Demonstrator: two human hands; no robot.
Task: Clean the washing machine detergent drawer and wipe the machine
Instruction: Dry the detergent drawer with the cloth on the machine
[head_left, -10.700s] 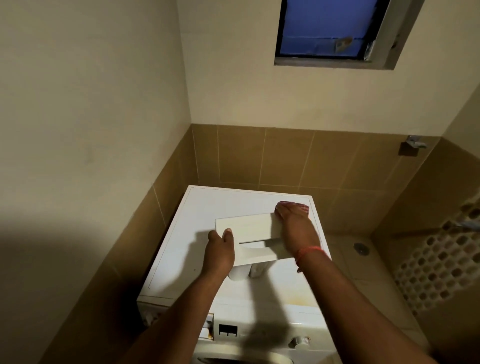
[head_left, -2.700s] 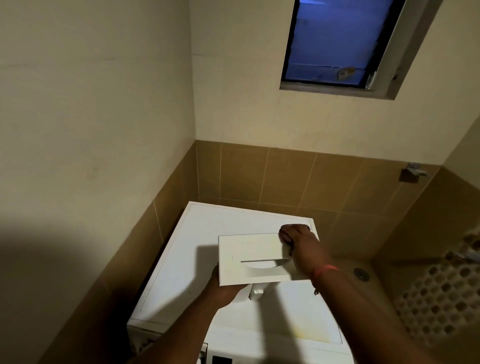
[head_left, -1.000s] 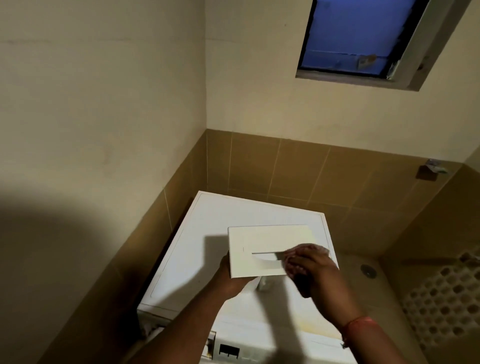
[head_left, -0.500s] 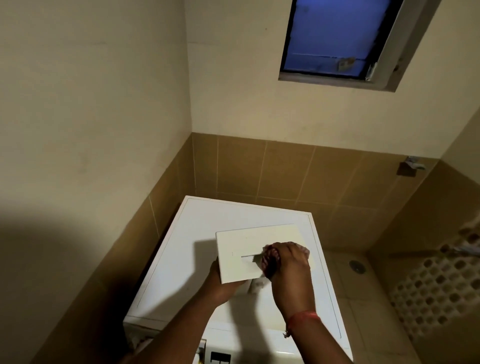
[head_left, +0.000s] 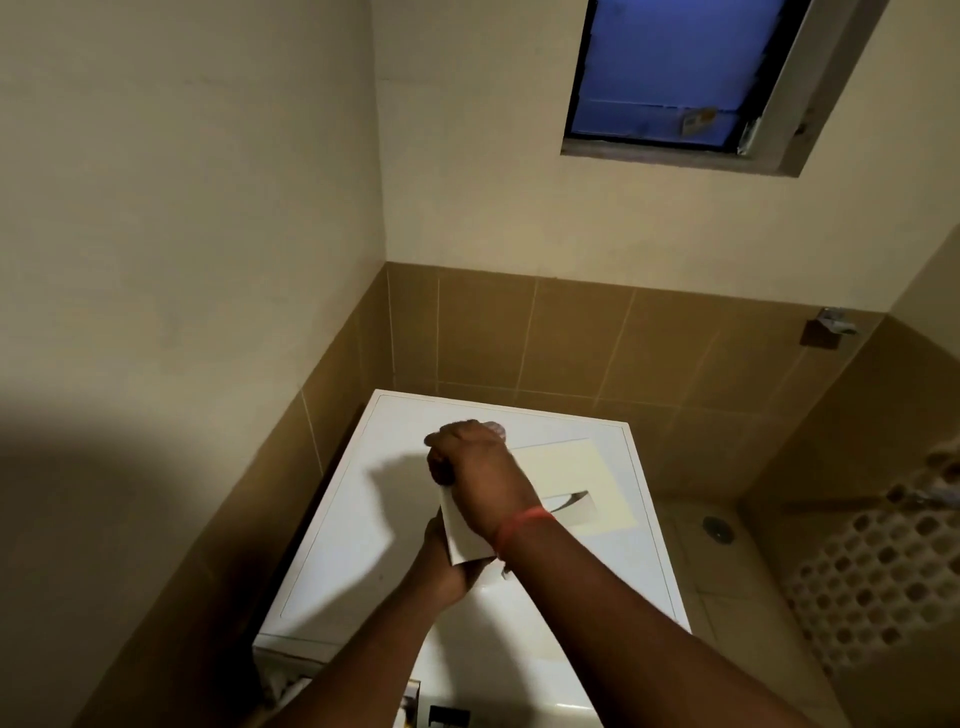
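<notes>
The white detergent drawer (head_left: 571, 467) is held above the top of the white washing machine (head_left: 358, 525), its front panel with the handle recess facing up. My left hand (head_left: 441, 569) grips the drawer from below at its near left corner. My right hand (head_left: 475, 470) lies over the panel's far left corner, fingers curled round a small pale cloth (head_left: 493, 427) that barely shows past the knuckles. A red thread circles my right wrist.
The machine stands in a corner between a cream wall on the left and brown tiles behind. Its control panel (head_left: 441, 717) shows at the bottom edge. To the right lie a tiled floor with a drain (head_left: 718, 527), a wall tap (head_left: 831, 327) and a honeycomb-patterned screen (head_left: 883, 571).
My right hand has slid with the cloth from the handle recess leftward to the panel's far left corner. My left hand still holds the drawer, which has turned slightly.
</notes>
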